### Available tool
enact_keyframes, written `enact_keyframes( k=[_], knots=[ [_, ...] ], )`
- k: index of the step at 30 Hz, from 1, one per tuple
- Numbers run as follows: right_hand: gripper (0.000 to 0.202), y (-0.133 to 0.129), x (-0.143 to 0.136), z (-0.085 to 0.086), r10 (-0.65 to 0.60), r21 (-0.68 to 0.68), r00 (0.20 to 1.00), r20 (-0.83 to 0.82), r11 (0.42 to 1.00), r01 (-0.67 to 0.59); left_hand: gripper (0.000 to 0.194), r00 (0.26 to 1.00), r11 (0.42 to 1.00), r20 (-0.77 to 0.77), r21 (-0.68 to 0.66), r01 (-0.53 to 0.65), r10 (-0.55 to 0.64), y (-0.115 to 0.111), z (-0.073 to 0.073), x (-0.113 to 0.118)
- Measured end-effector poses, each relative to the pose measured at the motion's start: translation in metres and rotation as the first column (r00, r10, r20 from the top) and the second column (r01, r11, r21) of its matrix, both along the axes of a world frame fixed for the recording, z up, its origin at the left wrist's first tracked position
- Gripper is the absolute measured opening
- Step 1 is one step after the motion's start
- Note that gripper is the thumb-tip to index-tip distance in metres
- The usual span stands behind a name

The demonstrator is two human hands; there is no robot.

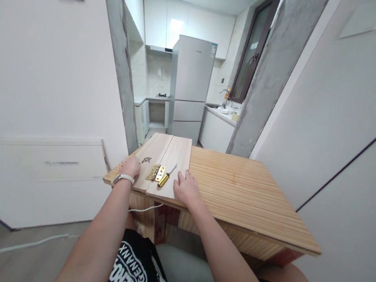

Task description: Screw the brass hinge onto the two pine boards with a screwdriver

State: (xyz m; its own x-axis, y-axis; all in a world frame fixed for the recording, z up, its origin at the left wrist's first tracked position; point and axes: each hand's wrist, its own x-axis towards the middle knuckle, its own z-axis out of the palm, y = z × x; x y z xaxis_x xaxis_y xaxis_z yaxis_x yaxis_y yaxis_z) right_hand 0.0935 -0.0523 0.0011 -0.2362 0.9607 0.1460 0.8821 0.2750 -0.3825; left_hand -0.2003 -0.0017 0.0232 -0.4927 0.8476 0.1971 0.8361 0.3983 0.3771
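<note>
Two pale boards lie side by side on the table, the left board (156, 149) and the right board (180, 151). My left hand (130, 166), with a band at the wrist, rests at the left board's outer edge; its fingers are hard to make out. Fingers apart, my right hand (186, 187) lies on the right board near its outer edge. Between my hands a gold hinge (156, 172) sits across the seam. A yellow and black screwdriver (166, 176) lies beside it, tip pointing away. Several small dark screws (146, 159) are piled on the left board.
The wood-grain table (237, 185) extends to the right. A white cable (146, 209) hangs under its front edge. Beyond stand a grey fridge (194, 70) and a sink counter (220, 113). White walls flank both sides; a flat white carton (54, 181) leans at the left.
</note>
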Motion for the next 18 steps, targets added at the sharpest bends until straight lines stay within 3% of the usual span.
enact_keyframes(
  k=[5,9,18],
  knots=[
    [0.064,0.001,0.004,-0.002,-0.020,0.010,1.000,0.001,1.000,0.020,0.047,0.999,0.998,-0.035,-0.053,0.038,-0.039,0.002,-0.015,0.001],
    [0.062,-0.002,0.016,-0.004,-0.025,0.040,1.000,0.004,0.999,0.025,0.046,0.995,0.996,-0.057,-0.059,0.074,-0.077,-0.001,-0.019,0.011],
    [0.062,-0.013,0.068,-0.004,-0.052,0.011,0.998,0.024,0.999,0.052,0.043,0.983,0.990,-0.128,-0.067,0.123,-0.131,-0.019,-0.023,0.064]
  ],
)
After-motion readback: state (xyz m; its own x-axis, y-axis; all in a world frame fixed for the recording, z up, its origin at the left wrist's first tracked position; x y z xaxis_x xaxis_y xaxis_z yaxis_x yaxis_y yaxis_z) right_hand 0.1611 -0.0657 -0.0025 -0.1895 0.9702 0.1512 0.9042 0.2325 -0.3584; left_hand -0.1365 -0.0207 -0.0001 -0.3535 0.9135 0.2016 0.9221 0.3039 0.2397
